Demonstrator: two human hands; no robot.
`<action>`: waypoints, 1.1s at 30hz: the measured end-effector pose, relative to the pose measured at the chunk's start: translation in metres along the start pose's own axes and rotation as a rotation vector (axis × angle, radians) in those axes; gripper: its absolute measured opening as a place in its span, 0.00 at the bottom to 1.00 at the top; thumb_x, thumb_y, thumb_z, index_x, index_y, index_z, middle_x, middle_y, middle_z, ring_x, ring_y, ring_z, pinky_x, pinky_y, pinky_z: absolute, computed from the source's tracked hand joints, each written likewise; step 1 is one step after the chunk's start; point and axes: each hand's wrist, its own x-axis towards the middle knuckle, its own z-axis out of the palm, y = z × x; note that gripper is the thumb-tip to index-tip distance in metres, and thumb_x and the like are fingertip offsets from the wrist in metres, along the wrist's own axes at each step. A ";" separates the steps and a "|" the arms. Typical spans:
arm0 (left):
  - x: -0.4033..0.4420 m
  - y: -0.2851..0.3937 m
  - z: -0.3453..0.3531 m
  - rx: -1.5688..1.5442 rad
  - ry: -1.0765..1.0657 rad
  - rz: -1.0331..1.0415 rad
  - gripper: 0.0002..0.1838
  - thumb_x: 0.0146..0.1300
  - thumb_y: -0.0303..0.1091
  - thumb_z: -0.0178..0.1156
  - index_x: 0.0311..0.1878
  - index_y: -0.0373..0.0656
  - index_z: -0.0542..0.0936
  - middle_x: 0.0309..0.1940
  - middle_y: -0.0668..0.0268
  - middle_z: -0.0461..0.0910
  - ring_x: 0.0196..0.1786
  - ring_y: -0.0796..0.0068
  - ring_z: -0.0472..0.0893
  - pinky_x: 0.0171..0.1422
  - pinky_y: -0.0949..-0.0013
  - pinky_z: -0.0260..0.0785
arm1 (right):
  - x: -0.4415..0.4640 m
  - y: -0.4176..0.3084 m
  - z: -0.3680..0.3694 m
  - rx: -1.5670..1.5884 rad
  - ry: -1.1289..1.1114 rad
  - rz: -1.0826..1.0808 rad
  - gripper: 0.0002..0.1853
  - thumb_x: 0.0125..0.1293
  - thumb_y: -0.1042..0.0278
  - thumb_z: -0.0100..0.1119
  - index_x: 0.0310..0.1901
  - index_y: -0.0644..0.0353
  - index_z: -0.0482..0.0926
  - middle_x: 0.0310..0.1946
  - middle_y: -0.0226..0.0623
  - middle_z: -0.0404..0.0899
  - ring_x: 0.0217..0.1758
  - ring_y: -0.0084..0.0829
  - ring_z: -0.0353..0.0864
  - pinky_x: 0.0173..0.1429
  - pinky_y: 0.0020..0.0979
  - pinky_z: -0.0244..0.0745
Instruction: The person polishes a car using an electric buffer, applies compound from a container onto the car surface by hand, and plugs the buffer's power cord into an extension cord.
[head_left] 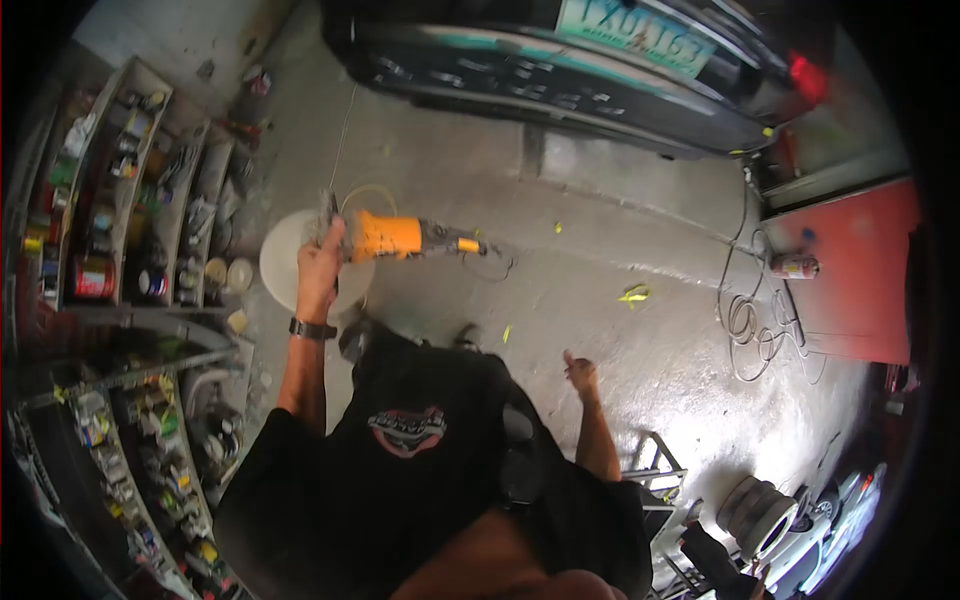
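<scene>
My left hand, with a dark band on its wrist, is closed at the front end of an orange power tool that looks like an angle grinder. The tool points its dark rear handle and cord to the right. Part of the grip is blurred, and a thin dark piece sticks up past the fingers. Below that hand is a round white surface, perhaps a stool top or lid. My right hand hangs over the floor, away from the tool, fingers loosely apart with nothing in them.
Crowded shelves line the left side. A dark car's rear bumper stands ahead. A coiled hose lies at right near a red panel. A metal frame and stacked wheels are at lower right. Yellow-green scraps dot the floor.
</scene>
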 end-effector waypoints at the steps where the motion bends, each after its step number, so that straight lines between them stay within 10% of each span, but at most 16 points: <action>1: 0.001 0.003 0.011 0.002 -0.016 0.001 0.20 0.63 0.52 0.69 0.35 0.42 0.80 0.17 0.82 0.63 0.19 0.90 0.58 0.22 0.76 0.47 | 0.017 0.014 0.028 -0.077 0.143 -0.064 0.34 0.58 0.34 0.67 0.33 0.68 0.83 0.23 0.41 0.83 0.27 0.34 0.83 0.37 0.34 0.79; 4: 0.002 0.002 0.025 0.043 -0.069 -0.022 0.22 0.62 0.52 0.70 0.36 0.38 0.81 0.17 0.81 0.65 0.20 0.90 0.59 0.23 0.77 0.49 | -0.031 -0.142 0.006 0.084 0.146 -0.237 0.48 0.52 0.38 0.75 0.59 0.76 0.71 0.45 0.57 0.82 0.51 0.49 0.82 0.59 0.41 0.76; 8: 0.015 0.001 0.027 0.149 -0.227 -0.065 0.27 0.61 0.52 0.71 0.39 0.32 0.81 0.20 0.77 0.71 0.22 0.90 0.64 0.24 0.76 0.52 | -0.028 -0.266 0.034 -0.024 0.196 -0.671 0.53 0.47 0.40 0.77 0.66 0.71 0.64 0.63 0.60 0.68 0.70 0.50 0.66 0.72 0.45 0.62; 14: 0.067 -0.008 0.011 0.463 -0.414 0.002 0.30 0.60 0.55 0.69 0.44 0.30 0.83 0.26 0.66 0.83 0.29 0.83 0.77 0.35 0.73 0.69 | -0.026 -0.337 0.090 -0.051 -0.366 -0.385 0.44 0.49 0.40 0.76 0.57 0.70 0.75 0.52 0.56 0.80 0.59 0.51 0.79 0.62 0.43 0.73; 21: 0.140 0.012 -0.030 0.566 -0.509 -0.087 0.21 0.65 0.46 0.67 0.47 0.34 0.84 0.35 0.66 0.86 0.36 0.81 0.81 0.43 0.71 0.73 | -0.076 -0.378 0.118 0.157 -0.229 -0.141 0.36 0.58 0.42 0.71 0.52 0.72 0.79 0.41 0.53 0.85 0.47 0.40 0.86 0.51 0.37 0.79; 33: 0.272 -0.193 -0.129 0.237 -0.276 -0.373 0.31 0.60 0.49 0.68 0.51 0.25 0.78 0.41 0.56 0.84 0.40 0.66 0.86 0.46 0.63 0.77 | -0.048 -0.207 0.183 -0.062 -0.026 -0.007 0.30 0.62 0.38 0.63 0.32 0.66 0.85 0.25 0.44 0.84 0.30 0.35 0.83 0.37 0.39 0.77</action>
